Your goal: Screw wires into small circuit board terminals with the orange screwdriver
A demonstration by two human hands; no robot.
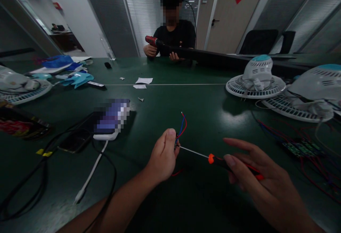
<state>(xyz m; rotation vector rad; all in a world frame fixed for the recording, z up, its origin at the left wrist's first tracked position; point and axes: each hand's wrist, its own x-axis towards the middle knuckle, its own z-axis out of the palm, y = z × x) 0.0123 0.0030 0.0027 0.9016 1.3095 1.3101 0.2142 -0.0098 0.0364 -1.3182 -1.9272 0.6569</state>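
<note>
My left hand [162,156] is closed around a small wired part [176,143], probably a circuit board, mostly hidden by the thumb and fingers. Red and blue wires [185,125] rise from its top. A screwdriver [212,158] with an orange and black handle lies between the thumb and fingers of my right hand [262,178], index finger stretched out. Its thin metal shaft points left, and the tip meets the part at my left fingers. Further right, several green circuit boards [302,147] with red and blue wires rest on the table.
White round vented housings [257,84] stand at the right, another [23,91] at the far left. A phone [112,119], a dark phone [77,139] and black cables [44,176] lie left on the green table [160,108]. Opposite, a person holds a red power tool [151,41].
</note>
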